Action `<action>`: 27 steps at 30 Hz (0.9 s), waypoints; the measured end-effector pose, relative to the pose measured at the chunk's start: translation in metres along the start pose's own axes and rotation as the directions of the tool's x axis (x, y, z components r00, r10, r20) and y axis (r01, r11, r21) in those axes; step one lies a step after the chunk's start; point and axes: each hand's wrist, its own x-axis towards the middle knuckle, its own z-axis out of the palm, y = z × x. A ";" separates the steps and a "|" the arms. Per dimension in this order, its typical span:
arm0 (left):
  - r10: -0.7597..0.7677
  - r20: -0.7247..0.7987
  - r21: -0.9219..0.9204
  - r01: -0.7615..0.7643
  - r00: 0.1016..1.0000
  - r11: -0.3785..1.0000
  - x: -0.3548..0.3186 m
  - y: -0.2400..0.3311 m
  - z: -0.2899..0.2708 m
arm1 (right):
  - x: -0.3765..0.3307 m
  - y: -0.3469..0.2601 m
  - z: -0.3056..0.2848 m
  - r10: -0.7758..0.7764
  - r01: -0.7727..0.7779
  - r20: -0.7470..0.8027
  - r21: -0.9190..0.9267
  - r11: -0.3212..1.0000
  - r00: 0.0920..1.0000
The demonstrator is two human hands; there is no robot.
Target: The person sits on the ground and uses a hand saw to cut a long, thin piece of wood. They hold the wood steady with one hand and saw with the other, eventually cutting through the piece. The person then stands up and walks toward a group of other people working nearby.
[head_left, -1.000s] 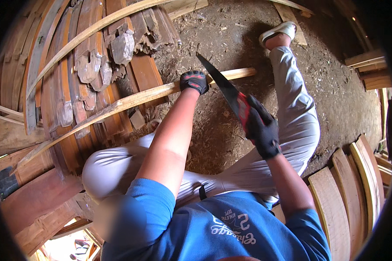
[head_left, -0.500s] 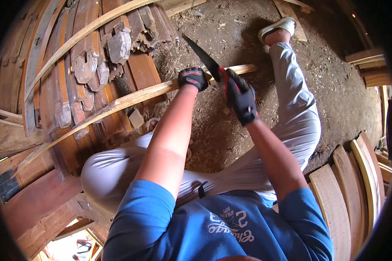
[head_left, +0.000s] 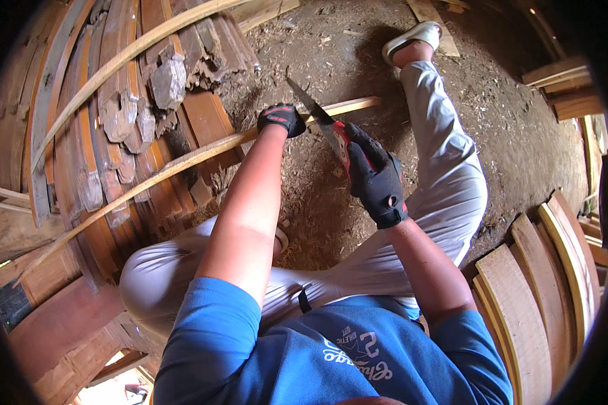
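Observation:
A long, thin wooden strip (head_left: 182, 162) runs from the lower left up to the right, its far end sticking out past my hands. My left hand (head_left: 281, 119), in a black and red glove, is closed around this strip near that end. In my gloved right hand (head_left: 378, 177) is a hand saw (head_left: 315, 110) with a red and black handle, held by the handle. Its dark blade points up and to the left and crosses the strip just right of my left hand. Whether the teeth touch the wood, I cannot tell.
Stacked old planks (head_left: 125, 88) with broken ends fill the left side, and another long strip (head_left: 125, 55) lies over them. Curved boards (head_left: 513, 297) stand at the lower right. My outstretched leg (head_left: 445, 135) is on the right, over a dirt floor (head_left: 317, 216) littered with wood chips.
The saw and my right hand have come back toward me, drawing the blade along across the strip. My left hand keeps its hold, and the whole view has shifted slightly.

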 end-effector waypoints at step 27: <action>-0.038 0.038 0.007 0.038 0.999 0.999 -0.012 0.004 -0.007 | -0.037 0.010 -0.025 0.064 -0.061 0.094 -0.039 0.997 0.993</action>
